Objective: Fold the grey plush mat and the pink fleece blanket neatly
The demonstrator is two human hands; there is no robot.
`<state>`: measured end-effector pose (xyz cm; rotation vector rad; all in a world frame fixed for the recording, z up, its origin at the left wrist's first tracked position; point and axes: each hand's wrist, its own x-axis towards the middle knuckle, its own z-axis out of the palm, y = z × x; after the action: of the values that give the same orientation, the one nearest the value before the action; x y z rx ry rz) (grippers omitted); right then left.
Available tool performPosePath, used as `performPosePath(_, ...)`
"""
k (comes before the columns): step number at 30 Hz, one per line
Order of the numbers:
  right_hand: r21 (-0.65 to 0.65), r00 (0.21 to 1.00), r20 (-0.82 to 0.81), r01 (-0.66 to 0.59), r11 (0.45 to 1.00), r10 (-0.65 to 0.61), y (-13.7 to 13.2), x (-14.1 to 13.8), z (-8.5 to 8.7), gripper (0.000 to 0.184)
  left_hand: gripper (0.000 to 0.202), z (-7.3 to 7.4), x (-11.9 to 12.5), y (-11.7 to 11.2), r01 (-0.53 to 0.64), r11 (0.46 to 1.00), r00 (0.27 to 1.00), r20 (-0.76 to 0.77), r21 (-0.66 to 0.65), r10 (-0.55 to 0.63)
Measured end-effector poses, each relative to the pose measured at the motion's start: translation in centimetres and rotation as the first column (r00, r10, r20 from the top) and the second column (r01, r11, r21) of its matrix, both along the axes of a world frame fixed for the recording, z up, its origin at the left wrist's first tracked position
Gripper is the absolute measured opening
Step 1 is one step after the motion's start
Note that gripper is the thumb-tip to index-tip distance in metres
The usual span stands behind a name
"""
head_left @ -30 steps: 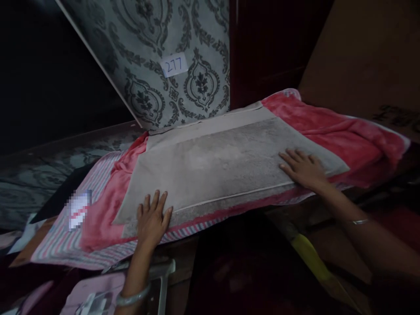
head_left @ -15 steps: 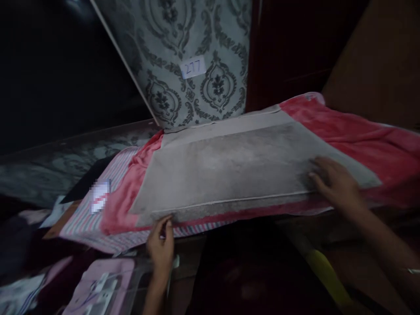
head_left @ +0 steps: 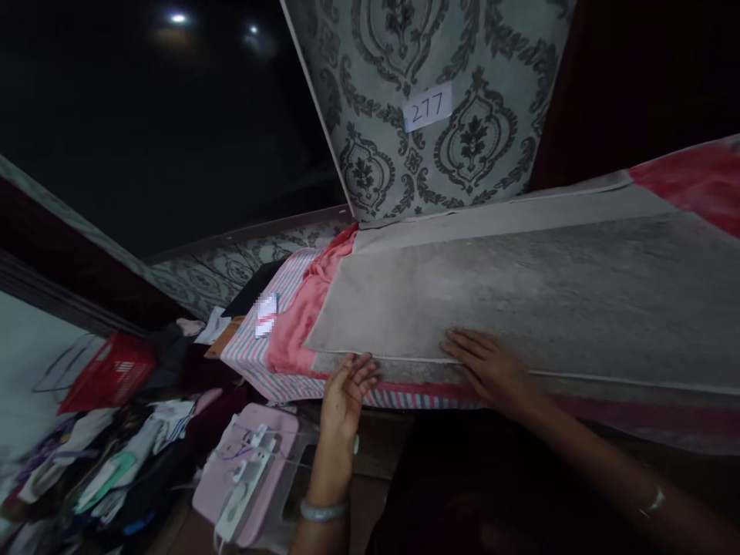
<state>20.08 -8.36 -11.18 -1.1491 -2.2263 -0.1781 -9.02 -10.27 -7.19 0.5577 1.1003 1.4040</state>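
Note:
A grey cloth with a pale seam along its front lies spread flat over a red fleece blanket. Under both, a striped pink, white and grey cloth shows at the left end and along the front. At the grey cloth's front edge, near its left corner, my left hand is turned up with its fingers loosely apart. My right hand rests on the grey cloth at the seam, fingers stretched out to the left. Neither hand grips anything that I can see.
Patterned wallpaper with a paper marked 277 rises behind, beside a dark screen. Below left are a pink case, a white power strip, piled clothes and a red bag.
My right hand has moved left along the cloth's front, close to my left hand. The left hand's fingers have spread. The camera has turned left, bringing the red bag and clothes into sight.

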Motion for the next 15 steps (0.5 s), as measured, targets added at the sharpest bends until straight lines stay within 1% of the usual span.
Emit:
performPosePath(3, 0.016, 1.0, -0.004, -0.011, 1.0, 0.011, -0.1, 0.1, -0.4, 0.039, 0.042, 0.5, -1.3, 1.4, -0.071, 0.996, 0.986, -0.147, 0.048, 0.077)
performPosePath(5, 0.036, 1.0, -0.019, -0.017, 0.999, 0.018, -0.2, 0.1, -0.5, 0.04, 0.042, 1.0, -2.0, 2.5, -0.102, 0.992, 0.975, -0.191, 0.079, 0.116)
performPosePath(7, 0.069, 0.999, -0.038, -0.023, 0.997, 0.025, -0.1, -0.1, -0.6, 0.04, 0.031, 1.8, -2.6, 3.9, -0.135, 0.988, 0.983, -0.113, 0.072, 0.143)
performPosePath(9, 0.1, 0.998, -0.06, -0.022, 0.995, 0.028, -0.1, -0.3, -0.6, 0.039, 0.021, 2.6, -2.8, 5.4, -0.186, 0.982, 0.982, 0.029, 0.027, 0.186)
performPosePath(11, 0.105, 0.996, -0.082, -0.013, 0.994, 0.022, 0.0, -0.6, -0.6, 0.039, 0.024, 3.2, -3.0, 7.0, -0.244, 0.969, 0.959, 0.142, -0.026, 0.245)
performPosePath(12, 0.098, 0.995, -0.093, -0.01, 0.995, 0.019, 0.0, -0.7, -0.6, 0.039, 0.028, 3.4, -3.1, 7.8, -0.268, 0.962, 0.947, 0.17, -0.055, 0.274)
performPosePath(14, 0.071, 0.994, -0.111, -0.012, 0.997, 0.02, 0.0, -0.9, -0.5, 0.04, 0.033, 3.3, -3.3, 9.1, -0.301, 0.946, 0.933, 0.169, -0.125, 0.319)
performPosePath(15, 0.052, 0.993, -0.119, -0.017, 0.998, 0.023, 0.0, -0.9, -0.4, 0.041, 0.034, 3.2, -3.6, 9.6, -0.295, 0.947, 0.938, 0.152, -0.126, 0.312)
